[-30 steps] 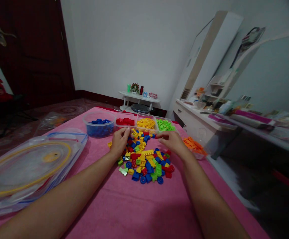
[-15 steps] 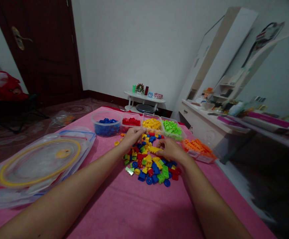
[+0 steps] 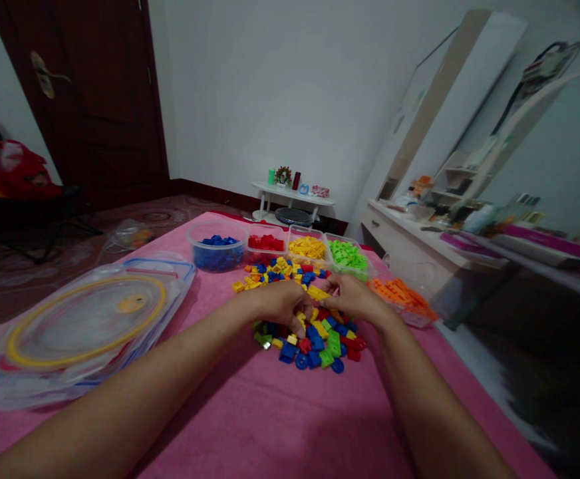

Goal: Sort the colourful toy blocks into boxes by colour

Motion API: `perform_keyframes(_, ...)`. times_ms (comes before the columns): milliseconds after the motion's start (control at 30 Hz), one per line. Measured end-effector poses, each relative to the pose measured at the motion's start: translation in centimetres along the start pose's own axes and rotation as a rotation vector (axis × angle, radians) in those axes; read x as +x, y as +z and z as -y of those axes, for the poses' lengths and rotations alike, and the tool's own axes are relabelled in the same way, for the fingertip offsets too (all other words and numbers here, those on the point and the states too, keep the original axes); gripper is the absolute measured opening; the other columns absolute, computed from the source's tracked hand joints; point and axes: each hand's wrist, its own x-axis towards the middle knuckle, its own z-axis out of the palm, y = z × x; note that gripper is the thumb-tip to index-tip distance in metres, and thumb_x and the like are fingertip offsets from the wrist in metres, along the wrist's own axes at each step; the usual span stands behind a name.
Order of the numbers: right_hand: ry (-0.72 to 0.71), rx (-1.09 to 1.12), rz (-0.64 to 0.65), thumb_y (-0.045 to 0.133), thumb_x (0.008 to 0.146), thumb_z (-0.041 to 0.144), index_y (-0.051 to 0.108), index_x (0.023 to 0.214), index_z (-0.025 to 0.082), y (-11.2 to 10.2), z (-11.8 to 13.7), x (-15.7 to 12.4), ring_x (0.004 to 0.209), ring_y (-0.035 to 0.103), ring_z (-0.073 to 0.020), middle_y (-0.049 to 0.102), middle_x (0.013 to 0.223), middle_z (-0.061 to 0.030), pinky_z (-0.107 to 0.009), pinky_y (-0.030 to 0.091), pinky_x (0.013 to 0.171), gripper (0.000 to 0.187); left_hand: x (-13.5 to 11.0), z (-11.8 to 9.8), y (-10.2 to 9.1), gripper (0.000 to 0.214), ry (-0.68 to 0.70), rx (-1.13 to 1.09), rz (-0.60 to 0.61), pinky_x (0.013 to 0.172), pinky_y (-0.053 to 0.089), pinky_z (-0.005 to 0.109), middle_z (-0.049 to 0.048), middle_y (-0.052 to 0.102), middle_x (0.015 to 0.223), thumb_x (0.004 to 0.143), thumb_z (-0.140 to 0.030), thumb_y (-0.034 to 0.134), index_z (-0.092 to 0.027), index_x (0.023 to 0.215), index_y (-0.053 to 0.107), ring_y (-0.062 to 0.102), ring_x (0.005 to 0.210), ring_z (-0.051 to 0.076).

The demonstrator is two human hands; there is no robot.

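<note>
A mixed pile of toy building bricks [image 3: 314, 339], in yellow, blue, red and green, lies on the pink cloth in front of me. My left hand [image 3: 285, 307] reaches over the left middle of the pile, its thumb and fingers apart and curved down around bricks there. Across from it, my right hand [image 3: 352, 298] holds a yellow brick [image 3: 317, 293] at its fingertips, just above the pile. Part of the pile is hidden beneath both hands.
Behind the pile stand containers of blue bricks [image 3: 215, 253], red bricks [image 3: 266, 243], yellow bricks [image 3: 307, 248] and green bricks [image 3: 347, 256]. A box of orange bricks [image 3: 402, 298] is at the right. Stacked clear lids [image 3: 90, 319] lie at the left on the pink cloth [image 3: 270, 419].
My left hand has come back from the far side of the pile toward me and now reaches down among the nearer bricks. My right hand has stayed nearly in place with the yellow brick.
</note>
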Motion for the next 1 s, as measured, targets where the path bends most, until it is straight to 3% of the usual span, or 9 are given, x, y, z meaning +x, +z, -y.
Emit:
perform_keyframes(100,-0.009,0.014,0.012,0.07,0.063,0.038,0.064,0.071,0.016,0.0,0.2,0.0,0.059,0.054,-0.0123,0.064,0.066,-0.0007,-0.021,0.035,0.05,0.025,-0.1,0.6,-0.3,0.038,-0.002,-0.049,-0.016,0.048,0.029,0.02,-0.0032,0.059,0.062,0.056,-0.041,0.078,-0.017,0.083,0.067,0.049,0.053,0.009)
perform_keyframes(300,-0.072,0.067,0.1,0.067,0.06,0.022,0.061,0.081,0.016,1.3,0.2,0.1,0.065,0.052,-0.0112,0.06,0.074,0.0013,-0.02,0.036,0.054,0.022,-0.4,1.8,-1.5,0.03,-0.085,-0.315,-0.075,0.053,0.036,0.02,-0.0004,0.061,0.065,0.067,-0.041,0.068,-0.013,0.079,0.068,0.049,0.055,0.009)
perform_keyframes(500,-0.148,0.107,0.176,0.067,0.058,0.016,0.056,0.078,0.016,2.4,0.5,0.2,0.065,0.046,-0.0097,0.052,0.071,0.004,-0.02,0.036,0.058,0.023,-0.5,1.0,-2.1,0.029,-0.302,-0.794,-0.338,0.05,0.042,0.02,-0.0022,0.052,0.057,0.072,-0.038,0.064,-0.013,0.085,0.063,0.049,0.049,0.008)
perform_keyframes(667,-0.12,0.157,0.172,0.068,0.062,0.024,0.057,0.074,0.015,1.2,0.2,0.0,0.061,0.045,-0.0095,0.052,0.066,0.0042,-0.02,0.034,0.053,0.018,0.2,0.9,-2.2,0.015,-0.463,-1.157,-0.484,0.043,0.037,0.014,0.0006,0.057,0.062,0.077,-0.023,0.055,-0.012,0.084,0.061,0.048,0.046,0.005)
perform_keyframes(733,-0.096,0.186,0.116,0.067,0.064,0.028,0.058,0.072,0.015,0.3,-0.1,-0.1,0.059,0.046,-0.0099,0.054,0.065,0.0031,-0.02,0.034,0.051,0.018,0.4,1.2,-2.0,0.018,-0.481,-1.24,-0.474,0.04,0.034,0.012,0.0011,0.056,0.061,0.082,-0.027,0.051,-0.012,0.083,0.061,0.047,0.045,0.005)
perform_keyframes(833,-0.093,0.294,-0.071,0.067,0.064,0.032,0.058,0.076,0.015,-0.7,0.1,0.0,0.062,0.049,-0.011,0.057,0.071,0.001,-0.021,0.038,0.053,0.023,0.5,1.4,-1.5,0.036,-0.414,-1.315,-0.421,0.038,0.032,0.012,0.0026,0.057,0.063,0.086,-0.045,0.045,-0.012,0.082,0.059,0.049,0.046,0.005)
perform_keyframes(1000,-0.087,0.467,-0.319,0.068,0.062,0.034,0.058,0.086,0.015,0.1,2.4,0.5,0.062,0.051,-0.0111,0.06,0.08,-0.0017,-0.023,0.042,0.056,0.032,0.5,0.6,-0.9,0.057,-0.359,-1.415,-0.282,0.039,0.036,0.013,0.0075,0.063,0.074,0.078,-0.068,0.041,-0.014,0.088,0.054,0.06,0.057,0.011)
